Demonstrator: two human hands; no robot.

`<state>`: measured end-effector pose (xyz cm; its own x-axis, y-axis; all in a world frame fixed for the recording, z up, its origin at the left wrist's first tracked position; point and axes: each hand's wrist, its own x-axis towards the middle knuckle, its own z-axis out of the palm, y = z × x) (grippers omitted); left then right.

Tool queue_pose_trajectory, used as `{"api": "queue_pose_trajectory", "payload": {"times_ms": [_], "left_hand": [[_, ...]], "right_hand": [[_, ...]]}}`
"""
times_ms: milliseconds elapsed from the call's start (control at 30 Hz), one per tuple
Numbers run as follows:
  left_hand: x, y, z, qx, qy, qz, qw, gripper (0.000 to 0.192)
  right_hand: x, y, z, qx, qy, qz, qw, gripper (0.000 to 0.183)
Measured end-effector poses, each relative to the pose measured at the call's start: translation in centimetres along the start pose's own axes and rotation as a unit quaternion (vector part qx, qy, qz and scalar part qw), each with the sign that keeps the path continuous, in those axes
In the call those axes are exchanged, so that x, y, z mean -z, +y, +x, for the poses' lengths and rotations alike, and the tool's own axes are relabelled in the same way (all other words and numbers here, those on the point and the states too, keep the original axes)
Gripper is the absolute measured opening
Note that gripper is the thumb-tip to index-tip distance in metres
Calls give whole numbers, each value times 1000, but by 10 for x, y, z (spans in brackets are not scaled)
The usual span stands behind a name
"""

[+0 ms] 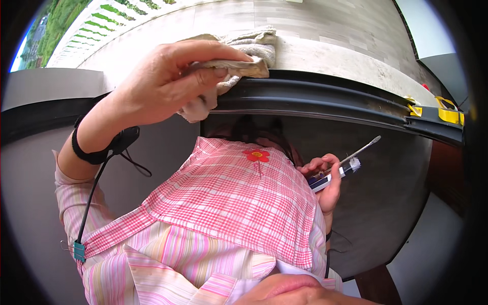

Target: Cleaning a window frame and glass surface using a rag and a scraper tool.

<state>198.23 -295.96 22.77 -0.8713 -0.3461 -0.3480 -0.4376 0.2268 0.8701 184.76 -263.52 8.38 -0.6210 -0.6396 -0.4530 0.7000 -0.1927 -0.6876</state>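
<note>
In the head view my left hand [160,78] is at the upper left, pinching a folded, stained beige cloth [251,68] between fingers and thumb over a black sliding-window track [305,95]. A crumpled grey-white cloth [259,45] lies behind it on the pale sill, and part of the cloth hangs over the track. Low at the right, beside the checked apron, my right hand [328,183] is closed around a thin metal tool [360,148] with a flattened tip and a dark-and-white handled brush [354,164] with white bristles. The handles are partly hidden by the fingers.
Yellow plastic pieces [450,115] sit at the track's right end. A white balustrade [103,26] stands beyond the sill at the upper left. On my left wrist is a black strapped device [124,138], its cable clipped near the shoulder.
</note>
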Motion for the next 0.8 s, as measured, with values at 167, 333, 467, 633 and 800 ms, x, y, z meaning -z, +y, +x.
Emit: {"api": "queue_pose_trajectory", "payload": {"times_ms": [167, 333, 467, 633, 800], "left_hand": [[2, -28, -8, -132, 77, -59, 987, 27], [27, -50, -47, -273, 185, -224, 917, 36], [15, -94, -88, -251, 330, -416, 809, 36], [-6, -142, -115, -22, 544, -311, 779, 30], [-11, -155, -130, -4, 526, -252, 812, 38]], "right_hand": [[-10, -13, -2, 41, -62, -289, 954, 37], [-55, -54, 9, 148, -144, -515, 832, 40], [-109, -76, 25, 221, -244, -593, 735, 25], [-189, -79, 44, 251, -385, -667, 586, 37], [-264, -52, 64, 341, -462, -694, 434, 29]]}}
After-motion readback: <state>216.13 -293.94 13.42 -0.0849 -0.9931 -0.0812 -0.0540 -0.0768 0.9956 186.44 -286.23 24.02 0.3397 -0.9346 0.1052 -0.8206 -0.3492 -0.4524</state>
